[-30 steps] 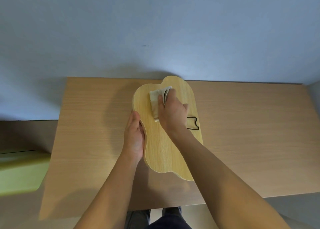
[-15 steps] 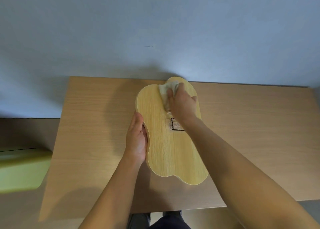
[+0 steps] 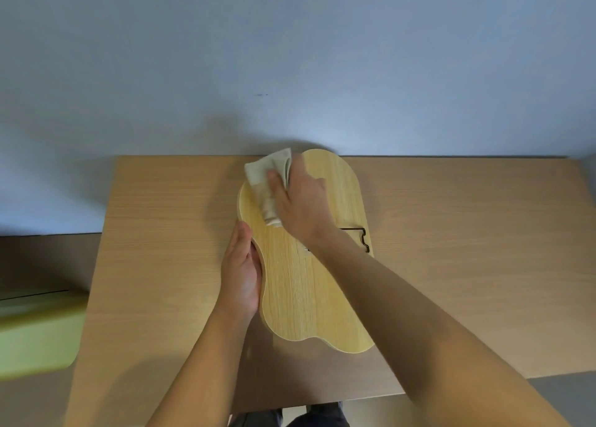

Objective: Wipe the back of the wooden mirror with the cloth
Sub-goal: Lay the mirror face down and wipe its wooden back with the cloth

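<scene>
The wooden mirror [image 3: 300, 291] lies back-side up on the table, a pale wavy-edged board with a thin black wire stand [image 3: 362, 239] near its right edge. My right hand [image 3: 300, 207] presses a folded beige cloth [image 3: 267, 181] onto the mirror's far left corner; part of the cloth hangs over the edge. My left hand [image 3: 242, 271] grips the mirror's left edge at its narrow waist, fingers curled against the rim. The glass side is hidden underneath.
The wooden table [image 3: 467, 249] stands against a pale blue wall [image 3: 290, 55]. A yellow-green object [image 3: 35, 336] sits off the table's left edge. My legs show below the near table edge.
My right hand has swept the cloth from the mirror's far middle-right to its far left corner. The wire stand is uncovered again. My left hand has stayed on the left edge.
</scene>
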